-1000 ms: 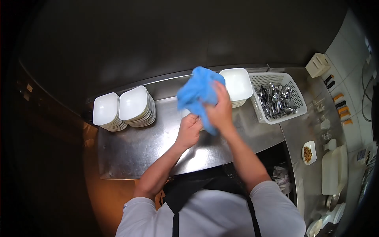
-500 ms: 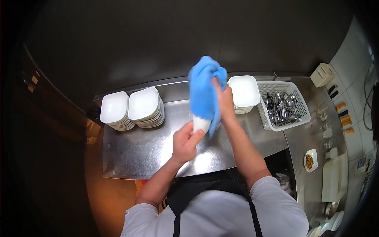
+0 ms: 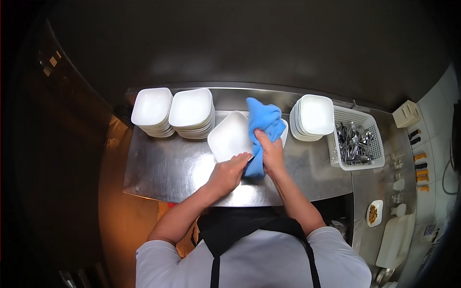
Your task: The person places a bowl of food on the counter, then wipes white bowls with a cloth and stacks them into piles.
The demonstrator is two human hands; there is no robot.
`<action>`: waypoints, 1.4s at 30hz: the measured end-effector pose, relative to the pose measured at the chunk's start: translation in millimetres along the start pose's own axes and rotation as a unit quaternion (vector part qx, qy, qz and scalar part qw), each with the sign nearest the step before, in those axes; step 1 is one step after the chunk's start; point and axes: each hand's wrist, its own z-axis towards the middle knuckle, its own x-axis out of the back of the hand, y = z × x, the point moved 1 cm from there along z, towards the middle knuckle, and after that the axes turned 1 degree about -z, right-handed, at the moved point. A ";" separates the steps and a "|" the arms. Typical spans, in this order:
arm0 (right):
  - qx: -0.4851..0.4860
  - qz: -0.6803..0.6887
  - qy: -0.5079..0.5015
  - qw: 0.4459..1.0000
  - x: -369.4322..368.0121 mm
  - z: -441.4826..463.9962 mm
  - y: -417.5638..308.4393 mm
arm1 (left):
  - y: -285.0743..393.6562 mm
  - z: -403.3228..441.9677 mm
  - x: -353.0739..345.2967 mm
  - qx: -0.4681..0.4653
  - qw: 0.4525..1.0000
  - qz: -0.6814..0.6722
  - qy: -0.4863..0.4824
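In front of me a white square dish [image 3: 229, 137] is turned at an angle over the steel counter. My left hand [image 3: 228, 173] is closed at its near edge, with the thumb out of sight. A bunched blue cloth [image 3: 261, 122] covers the dish's right part and hangs down past its near edge. My right hand [image 3: 270, 151] grips this cloth, thumb on top. More white dishware [image 3: 285, 133] shows to the right of the cloth; whether it belongs to the same dish I cannot tell.
Two stacks of white dishes [image 3: 151, 108] [image 3: 190, 108] stand at the back left, another stack [image 3: 317, 115] at the back right. Beside it a white perforated basket [image 3: 379, 156] holds cutlery. Farther right are a small dish of food [image 3: 380, 207], a white tray [image 3: 394, 242] and orange-handled tools [image 3: 422, 177].
Both hands have come lower and nearer with the cloth. The dish, mostly wrapped before, now shows its wide white face left of the cloth. The camera view has shifted slightly.
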 end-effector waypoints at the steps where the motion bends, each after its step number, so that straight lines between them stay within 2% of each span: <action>1: -0.003 -0.066 0.008 0.998 10.5 6.5 8.3 | -5.0 -11.6 -3.6 0.011 1.000 0.010 -0.003; 4: -0.016 0.069 0.011 0.997 14.7 10.2 -6.7 | -24.1 -41.3 -6.3 0.043 0.998 0.039 -0.003; 5: 0.003 0.070 0.009 0.998 13.0 8.4 -15.1 | -31.6 -51.5 -9.4 0.054 0.997 0.052 -0.007; 7: 0.048 0.002 0.005 0.999 7.6 5.3 -22.8 | -42.6 -66.4 -19.0 0.060 0.995 0.085 0.007; 10: 0.096 -0.134 -0.008 0.986 -5.0 -1.0 -10.0 | -44.3 -76.0 -29.0 0.113 0.989 0.094 -0.033; 12: 0.102 -0.188 -0.052 0.976 -14.4 -8.5 18.0 | -53.8 -87.4 -42.4 0.079 0.989 0.115 -0.048; 13: 0.161 -0.274 -0.089 0.944 -16.8 -9.1 28.3 | -58.4 -94.5 -48.5 0.063 0.989 0.126 -0.056; 14: 0.218 -0.354 -0.126 0.901 -22.6 -10.1 33.7 | -54.3 -96.5 -43.8 0.089 0.989 0.116 -0.036; 17: 0.265 -0.535 -0.227 0.770 -31.9 -6.5 67.1 | -47.3 -112.5 -38.1 0.155 0.982 0.098 0.036; 20: 0.277 -0.668 -0.279 0.632 -26.9 -26.1 118.2 | -48.8 -109.1 -41.0 0.283 0.953 0.052 0.092; 21: 0.252 -0.663 -0.310 0.633 -30.9 -25.9 127.2 | -59.8 -110.4 -45.7 0.302 0.949 0.087 0.041; 24: 0.145 -0.549 -0.369 0.736 -41.0 -34.6 109.1 | -73.2 -107.4 -54.0 0.316 0.945 0.074 0.049; 27: 0.021 -0.579 -0.390 0.716 -52.3 -46.6 101.4 | -72.3 -104.5 -51.2 0.330 0.941 0.076 0.021; 30: -0.125 -0.475 -0.402 0.773 -51.8 -32.7 92.3 | -74.1 -112.5 -55.7 0.290 0.950 0.081 0.081; 31: -0.181 -0.336 -0.357 0.852 -46.1 -31.1 90.3 | -74.1 -115.7 -58.4 0.266 0.953 0.081 0.117; 32: -0.228 -0.187 -0.302 0.906 -38.5 -27.9 87.9 | -69.7 -111.0 -54.1 0.269 0.951 0.098 0.115; 33: -0.268 -0.032 -0.240 0.933 -34.0 -23.4 79.0 | -60.4 -101.6 -43.9 0.272 0.949 0.115 0.114; 34: -0.250 0.012 -0.178 0.952 -25.9 -20.1 66.1 | -51.1 -93.5 -34.9 0.276 0.945 0.132 0.115; 35: -0.231 0.056 -0.115 0.964 -20.7 -17.0 44.0 | -46.5 -90.5 -27.0 0.266 0.945 0.180 0.052; 38: -0.163 0.164 -0.099 0.968 11.2 3.3 6.9 | -43.5 -70.7 -20.6 0.156 0.952 0.225 -0.140; 39: -0.122 0.152 -0.075 0.978 16.1 5.8 -7.3 | -50.2 -69.9 -29.3 0.095 0.935 0.316 -0.131; 42: 0.031 0.023 0.006 0.999 39.4 1.8 -27.6 | -63.0 -69.0 -30.3 0.056 0.948 0.250 -0.188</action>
